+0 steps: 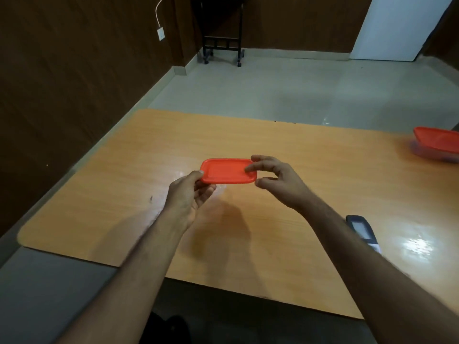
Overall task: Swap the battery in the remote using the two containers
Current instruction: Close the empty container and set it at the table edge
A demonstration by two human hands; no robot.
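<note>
Head view, nearest first: two bare forearms reach from the near edge out over an orange wood-grain surface (298, 256). Just right of the right forearm, near the right edge, a dark remote (361, 229) with a pale screen lies flat on the surface, partly hidden by the arm. Farther in, at the middle of the surface, the left hand (190, 194) holds the left end of an orange lid (224, 173), thumb on top of the rim and fingers curled underneath, its grip closed on that lid. Whether a clear container sits under the lid cannot be told; only a faint shine shows below it. The right hand (275, 181) is at the lid's right end with its grip apart: the forefinger tip rests on the lid's top near the right corner, the thumb hangs just off the near right corner, and the other fingers curve over the far edge. Far right, well apart from the hands, a second container (422, 153) with clear walls and an orange lid stands on the surface, cut off by the picture's edge. Beyond the surface lie a pale tiled floor (273, 88), dark brown walls and a black wheeled stand (221, 43).
</note>
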